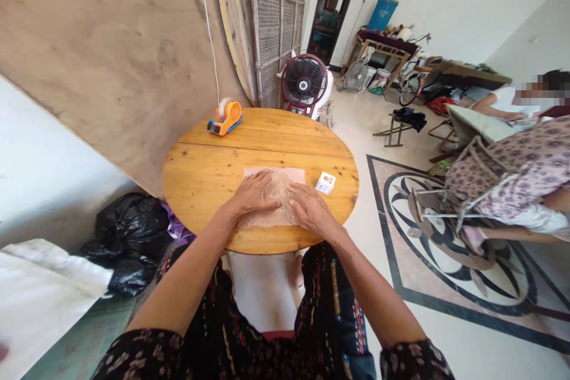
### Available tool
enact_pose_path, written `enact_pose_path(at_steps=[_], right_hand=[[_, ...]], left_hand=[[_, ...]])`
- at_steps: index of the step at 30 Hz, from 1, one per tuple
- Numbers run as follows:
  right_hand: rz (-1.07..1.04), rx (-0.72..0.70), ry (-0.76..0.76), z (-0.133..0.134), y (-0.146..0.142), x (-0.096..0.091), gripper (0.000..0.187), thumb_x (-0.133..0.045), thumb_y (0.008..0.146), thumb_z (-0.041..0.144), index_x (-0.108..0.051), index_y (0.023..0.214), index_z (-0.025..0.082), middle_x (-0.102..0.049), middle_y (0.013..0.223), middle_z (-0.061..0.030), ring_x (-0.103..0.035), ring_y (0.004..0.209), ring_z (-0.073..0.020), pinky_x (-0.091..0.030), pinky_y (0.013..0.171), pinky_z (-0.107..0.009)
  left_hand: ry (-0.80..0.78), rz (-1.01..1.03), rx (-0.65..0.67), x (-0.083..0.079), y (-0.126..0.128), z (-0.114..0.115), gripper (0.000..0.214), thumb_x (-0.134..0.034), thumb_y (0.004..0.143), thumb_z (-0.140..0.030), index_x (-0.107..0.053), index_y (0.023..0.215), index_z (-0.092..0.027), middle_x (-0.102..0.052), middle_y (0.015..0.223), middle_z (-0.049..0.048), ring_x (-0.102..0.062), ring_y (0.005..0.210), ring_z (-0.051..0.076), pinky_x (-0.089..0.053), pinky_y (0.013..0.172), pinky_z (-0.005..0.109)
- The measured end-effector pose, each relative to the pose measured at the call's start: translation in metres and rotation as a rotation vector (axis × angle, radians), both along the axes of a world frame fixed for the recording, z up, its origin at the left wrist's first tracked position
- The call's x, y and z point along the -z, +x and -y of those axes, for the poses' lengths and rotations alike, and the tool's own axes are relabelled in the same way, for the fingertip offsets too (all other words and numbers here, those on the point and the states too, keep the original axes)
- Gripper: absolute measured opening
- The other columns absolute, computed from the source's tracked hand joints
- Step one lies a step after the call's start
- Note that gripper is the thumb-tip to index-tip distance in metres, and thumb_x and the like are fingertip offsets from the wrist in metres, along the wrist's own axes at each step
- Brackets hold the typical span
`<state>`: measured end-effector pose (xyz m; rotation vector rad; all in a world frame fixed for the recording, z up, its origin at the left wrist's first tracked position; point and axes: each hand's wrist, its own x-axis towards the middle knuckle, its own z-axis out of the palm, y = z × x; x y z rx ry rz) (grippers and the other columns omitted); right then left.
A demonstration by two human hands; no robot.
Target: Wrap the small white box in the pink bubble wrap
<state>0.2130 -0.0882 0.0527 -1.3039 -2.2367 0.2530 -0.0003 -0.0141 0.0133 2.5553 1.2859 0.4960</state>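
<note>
A sheet of clear bubble wrap (pixel 276 190) lies on the round wooden table (pixel 209 172), near its front edge. My left hand (pixel 252 195) rests flat on the sheet's left side, fingers stretched out. My right hand (pixel 312 208) lies flat on its right side, fingers spread. Neither hand grips anything. A small white box with a red mark (pixel 326 183) stands on the table just right of the sheet, a little beyond my right hand.
An orange tape dispenser (pixel 225 117) sits at the table's far left. A red fan (pixel 305 85) stands behind the table. Black plastic bags (pixel 127 231) lie on the floor at left. Two seated people (pixel 516 178) are at right by another table.
</note>
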Motion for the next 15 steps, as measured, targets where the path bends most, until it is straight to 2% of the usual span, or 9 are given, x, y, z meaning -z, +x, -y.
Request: enact_pose_path(at_steps=[3, 6, 10, 12, 15], right_hand=[[-0.083, 0.027, 0.065, 0.004, 0.016, -0.004, 0.03, -0.048, 0.09, 0.022, -0.064, 0.116, 0.019, -0.06, 0.131, -0.0117, -0.054, 0.122, -0.0231, -0.04, 0.107, -0.045], [-0.084, 0.188, 0.132, -0.007, 0.043, -0.006, 0.032, -0.052, 0.087, 0.023, -0.062, 0.117, 0.02, -0.058, 0.133, -0.012, -0.05, 0.127, -0.0262, -0.035, 0.11, -0.05], [0.057, 0.364, 0.05, -0.032, 0.078, 0.0, 0.055, -0.061, 0.08, 0.025, -0.051, 0.132, 0.012, -0.049, 0.14, -0.0186, -0.041, 0.134, -0.0325, -0.03, 0.111, -0.054], [0.116, 0.391, 0.001, -0.041, 0.088, 0.005, 0.061, -0.061, 0.078, 0.025, -0.046, 0.136, 0.01, -0.047, 0.142, -0.0198, -0.04, 0.134, -0.0339, -0.03, 0.111, -0.054], [0.136, 0.388, -0.065, -0.047, 0.094, 0.011, 0.061, -0.061, 0.078, 0.025, -0.047, 0.136, 0.01, -0.052, 0.137, -0.0198, -0.046, 0.129, -0.0342, -0.035, 0.107, -0.052]], left_hand=[[-0.017, -0.004, 0.001, -0.001, 0.0, 0.0, 0.087, -0.059, 0.074, -0.065, -0.037, 0.141, -0.014, -0.038, 0.149, 0.0169, -0.035, 0.137, 0.035, -0.031, 0.11, 0.049], [-0.021, 0.001, -0.007, 0.0, -0.001, 0.0, 0.091, -0.059, 0.073, -0.066, -0.034, 0.144, -0.015, -0.036, 0.151, 0.0159, -0.034, 0.137, 0.035, -0.03, 0.11, 0.05], [-0.002, 0.009, -0.007, 0.0, -0.001, -0.001, 0.09, -0.061, 0.072, -0.063, -0.034, 0.144, -0.016, -0.036, 0.151, 0.0152, -0.033, 0.138, 0.035, -0.029, 0.112, 0.048], [-0.011, 0.005, -0.008, 0.0, -0.001, -0.001, 0.091, -0.061, 0.072, -0.063, -0.034, 0.144, -0.015, -0.036, 0.151, 0.0157, -0.032, 0.138, 0.035, -0.029, 0.112, 0.048], [-0.035, -0.004, -0.015, -0.001, -0.001, -0.001, 0.093, -0.061, 0.072, -0.063, -0.031, 0.146, -0.015, -0.034, 0.152, 0.0166, -0.031, 0.139, 0.035, -0.029, 0.112, 0.049]])
